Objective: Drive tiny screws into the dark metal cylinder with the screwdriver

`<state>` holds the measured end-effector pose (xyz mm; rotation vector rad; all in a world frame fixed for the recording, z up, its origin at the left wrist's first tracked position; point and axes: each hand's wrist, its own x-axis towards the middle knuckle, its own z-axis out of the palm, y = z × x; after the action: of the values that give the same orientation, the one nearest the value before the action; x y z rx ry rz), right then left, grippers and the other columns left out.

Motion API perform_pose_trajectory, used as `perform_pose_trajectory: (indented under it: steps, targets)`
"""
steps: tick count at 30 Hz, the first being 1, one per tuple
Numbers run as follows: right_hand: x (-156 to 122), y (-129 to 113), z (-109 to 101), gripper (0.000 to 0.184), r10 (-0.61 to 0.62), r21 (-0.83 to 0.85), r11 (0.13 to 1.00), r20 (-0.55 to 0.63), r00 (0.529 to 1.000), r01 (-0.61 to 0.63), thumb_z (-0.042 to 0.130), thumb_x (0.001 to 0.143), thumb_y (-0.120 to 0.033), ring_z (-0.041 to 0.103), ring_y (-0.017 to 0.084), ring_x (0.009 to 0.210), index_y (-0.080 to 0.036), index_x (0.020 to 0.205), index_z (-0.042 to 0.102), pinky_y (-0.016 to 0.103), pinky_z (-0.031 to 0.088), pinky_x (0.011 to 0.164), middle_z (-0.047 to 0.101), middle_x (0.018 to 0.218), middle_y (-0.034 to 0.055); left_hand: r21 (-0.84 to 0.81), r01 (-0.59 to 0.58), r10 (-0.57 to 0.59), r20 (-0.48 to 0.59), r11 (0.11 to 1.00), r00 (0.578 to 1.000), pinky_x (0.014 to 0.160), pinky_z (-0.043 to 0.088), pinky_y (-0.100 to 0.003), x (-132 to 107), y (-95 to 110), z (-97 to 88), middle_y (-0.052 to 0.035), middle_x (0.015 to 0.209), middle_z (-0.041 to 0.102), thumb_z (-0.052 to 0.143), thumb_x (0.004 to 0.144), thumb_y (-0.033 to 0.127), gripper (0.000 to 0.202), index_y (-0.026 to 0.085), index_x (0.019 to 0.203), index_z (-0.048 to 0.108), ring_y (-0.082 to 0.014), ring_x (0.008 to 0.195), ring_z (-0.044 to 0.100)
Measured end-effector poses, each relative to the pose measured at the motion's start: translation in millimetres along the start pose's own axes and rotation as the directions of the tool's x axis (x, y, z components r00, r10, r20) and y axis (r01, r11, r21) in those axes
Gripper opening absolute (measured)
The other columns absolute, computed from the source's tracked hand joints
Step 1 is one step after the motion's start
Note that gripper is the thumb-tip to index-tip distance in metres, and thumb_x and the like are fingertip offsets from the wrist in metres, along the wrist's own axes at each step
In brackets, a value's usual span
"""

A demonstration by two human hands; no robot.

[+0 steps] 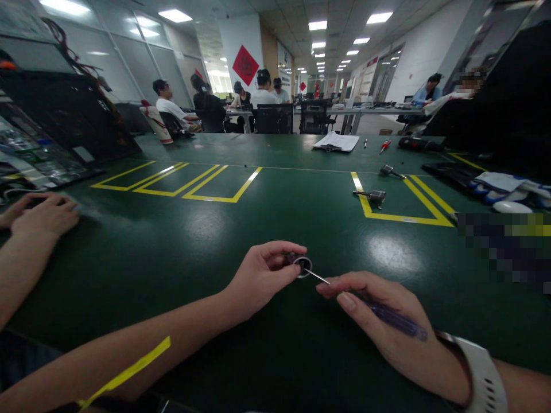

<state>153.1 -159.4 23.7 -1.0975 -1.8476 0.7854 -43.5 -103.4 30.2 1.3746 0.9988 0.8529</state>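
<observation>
A green desk [215, 241] taped with yellow outlines fills the view, and another person's hand [43, 215] rests at its far left. Near the front edge, the right grip [383, 321] is clenched around a purple-handled screwdriver [398, 323]. The left grip [262, 278] pinches a small round metal part [302, 265] just above the desk, and the screwdriver's thin tip touches it.

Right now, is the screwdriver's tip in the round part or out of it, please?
In: the screwdriver ends at the centre of the round part pinched by the left hand.
</observation>
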Motion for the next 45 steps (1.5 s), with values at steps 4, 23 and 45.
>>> perform_pose_trajectory:
  steps: [4,23,45]
  targets:
    - [1.5,1.2,0.8,0.017,0.023,0.005,1.000,-0.016,1.000,-0.023,0.053,0.086,-0.027,0.067,0.014,0.082,-0.024,0.096,0.066,0.022,0.054,0.067,0.071,0.091,0.0009,0.011,-0.013,0.013,0.013,1.000,1.000,0.078,0.051,-0.031,-0.8,-0.2,0.7,-0.0045,0.090,0.070,0.064,0.071,0.016,0.027,0.017,0.098,0.065,-0.0161,0.082,0.065]
    - [2.8,0.9,1.1,0.016,-0.051,-0.012,0.999,0.067,0.996,0.052,0.050,0.087,-0.026,0.064,0.013,0.078,-0.021,0.094,0.064,0.023,0.052,0.068,0.068,0.087,0.0024,0.023,-0.023,0.022,0.040,0.999,0.999,0.079,0.051,-0.031,-0.7,-3.8,2.1,-0.0049,0.097,0.069,0.063,0.071,0.013,0.029,0.018,0.099,0.066,-0.0179,0.090,0.064]
    - [1.7,2.7,-3.9,0.038,0.027,-0.045,0.999,0.014,1.000,-0.026,0.040,0.088,-0.033,0.052,0.012,0.054,-0.017,0.055,0.051,0.025,0.041,0.052,0.053,0.055,0.0010,0.016,0.009,-0.008,-0.069,1.000,0.998,0.078,0.051,-0.028,4.0,2.4,-4.8,-0.0044,0.094,0.070,0.065,0.071,0.014,0.028,0.016,0.099,0.065,-0.0151,0.085,0.065]
